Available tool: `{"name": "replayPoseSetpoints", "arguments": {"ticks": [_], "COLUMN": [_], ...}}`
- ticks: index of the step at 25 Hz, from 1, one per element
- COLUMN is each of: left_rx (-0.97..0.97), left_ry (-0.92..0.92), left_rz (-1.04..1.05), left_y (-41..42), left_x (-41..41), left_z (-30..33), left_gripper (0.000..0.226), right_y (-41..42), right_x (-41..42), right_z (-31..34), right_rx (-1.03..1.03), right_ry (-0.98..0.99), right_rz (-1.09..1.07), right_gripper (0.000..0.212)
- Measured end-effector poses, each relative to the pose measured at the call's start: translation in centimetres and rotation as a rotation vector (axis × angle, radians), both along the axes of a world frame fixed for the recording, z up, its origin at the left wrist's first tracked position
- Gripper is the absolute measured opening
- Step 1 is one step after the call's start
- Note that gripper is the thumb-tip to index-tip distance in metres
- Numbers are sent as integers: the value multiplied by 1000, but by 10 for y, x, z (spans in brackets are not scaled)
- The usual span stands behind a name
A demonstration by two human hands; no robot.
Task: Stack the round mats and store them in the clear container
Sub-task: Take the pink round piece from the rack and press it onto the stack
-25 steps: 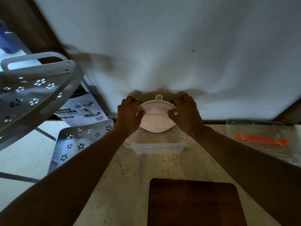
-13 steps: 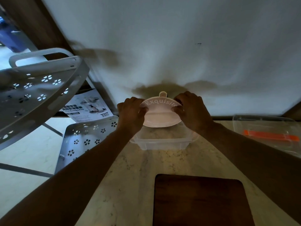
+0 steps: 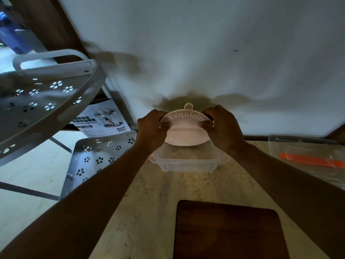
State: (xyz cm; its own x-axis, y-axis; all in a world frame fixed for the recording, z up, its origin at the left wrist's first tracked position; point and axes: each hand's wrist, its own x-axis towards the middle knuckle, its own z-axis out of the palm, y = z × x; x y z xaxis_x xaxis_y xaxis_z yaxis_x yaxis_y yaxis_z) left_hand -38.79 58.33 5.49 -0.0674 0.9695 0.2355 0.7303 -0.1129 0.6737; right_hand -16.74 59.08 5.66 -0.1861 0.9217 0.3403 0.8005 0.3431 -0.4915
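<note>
Both hands gripped the pale pink round mats [image 3: 186, 131], the left hand [image 3: 152, 128] pinching the left edge and the right hand [image 3: 223, 128] the right edge, thumbs pressed on the face that carried the word "Exquisite" and a small tab at the far rim. The mats were tilted up on edge, their lower rim just above or possibly inside the far part of the clear rectangular plastic container [image 3: 188, 163] directly beneath the grip. The step in hand looked like the storing one; the next move probably called for laying the mats flatter, or bending them, so they passed the container's walls before letting go. How many mats were in the grip could not be told, since only the front face showed, and whether the rim touched the container was unclear in the dim light. Right of the grip lay a transparent lid with an orange strip [image 3: 309, 161], cut off at the frame edge; nearer the person, a dark wooden board [image 3: 229, 232] sat on the marble-patterned counter [image 3: 149, 202].
</note>
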Motion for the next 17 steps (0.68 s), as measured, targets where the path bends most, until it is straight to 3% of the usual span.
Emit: {"name": "replayPoseSetpoints", "arguments": {"ticks": [3, 6, 10, 14, 17], "left_rx": [18, -21, 61, -23, 1], "left_ry": [-50, 90, 54, 223, 222], "left_rz": [-16, -57, -60, -155, -151], "left_y": [-3, -2, -1, -4, 1], "left_x": [-1, 3, -1, -3, -13], "left_z": [2, 6, 20, 19, 20], "left_gripper": [14, 15, 13, 14, 16], "right_y": [-2, -4, -5, -10, -11], "right_x": [2, 0, 2, 2, 3], "right_z": [0, -2, 3, -3, -1], "right_rx": [13, -17, 91, 2, 97], "right_ry": [42, -2, 109, 20, 39], "right_rz": [6, 20, -13, 20, 53], "right_gripper": [19, 17, 15, 17, 18]}}
